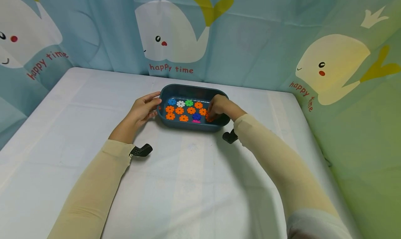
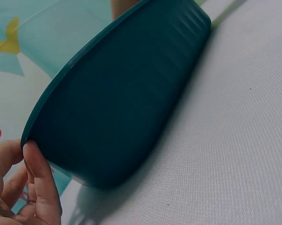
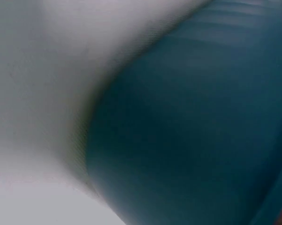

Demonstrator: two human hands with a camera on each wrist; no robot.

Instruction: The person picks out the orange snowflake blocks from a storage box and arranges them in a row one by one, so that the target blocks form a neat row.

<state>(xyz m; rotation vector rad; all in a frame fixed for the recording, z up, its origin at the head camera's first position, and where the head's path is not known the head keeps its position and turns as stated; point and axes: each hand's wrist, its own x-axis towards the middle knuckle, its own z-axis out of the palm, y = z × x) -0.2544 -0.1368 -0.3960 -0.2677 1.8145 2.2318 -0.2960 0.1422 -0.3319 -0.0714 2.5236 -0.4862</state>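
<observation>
A dark teal plastic basin (image 1: pixel 194 126) sits on the table near the back. In it lie several flower-shaped plastic discs, many of them orange (image 1: pixel 179 110), with blue (image 1: pixel 172 102), white (image 1: pixel 180 104), green (image 1: pixel 189 102), dark blue (image 1: pixel 196 116) and pink ones (image 1: pixel 196 121) among them. At the basin's left end my left hand (image 1: pixel 142 108) pinches the rim (image 2: pixel 29 123) between thumb and finger. My right hand (image 1: pixel 217 106) reaches down into the right end, fingertips at an orange disc (image 1: pixel 209 118) partly hidden behind them; I cannot tell whether they grip it.
White cloth covers the table (image 1: pixel 188 183). Behind it hangs a blue curtain (image 1: pixel 257 54) with whale prints, turning green on the right. Black wrist devices (image 1: pixel 141 150) stick out from both sleeves, the right one (image 1: pixel 230 137) close to the basin's front corner.
</observation>
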